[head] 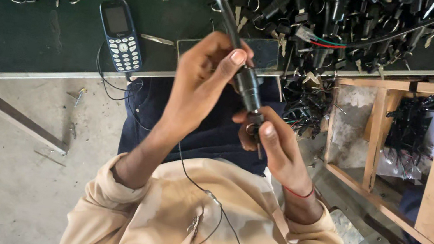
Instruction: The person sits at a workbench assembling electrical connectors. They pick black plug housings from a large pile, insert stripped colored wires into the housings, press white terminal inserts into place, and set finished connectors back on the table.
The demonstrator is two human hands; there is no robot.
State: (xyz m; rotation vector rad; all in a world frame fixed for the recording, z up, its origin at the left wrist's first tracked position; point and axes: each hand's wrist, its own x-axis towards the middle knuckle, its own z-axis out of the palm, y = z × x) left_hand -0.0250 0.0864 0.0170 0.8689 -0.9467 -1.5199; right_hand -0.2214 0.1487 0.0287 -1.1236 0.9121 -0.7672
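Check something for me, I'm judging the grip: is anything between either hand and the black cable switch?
Nothing visible. The left hand grips the black cable switch around its body, and the right hand pinches its lower end, both in bare contact.

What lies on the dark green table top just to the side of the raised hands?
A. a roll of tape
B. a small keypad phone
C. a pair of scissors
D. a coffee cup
B: a small blue keypad phone lies flat on the dark green table, beside the left hand that grips the black cable lock part; the right hand holds its lower end.
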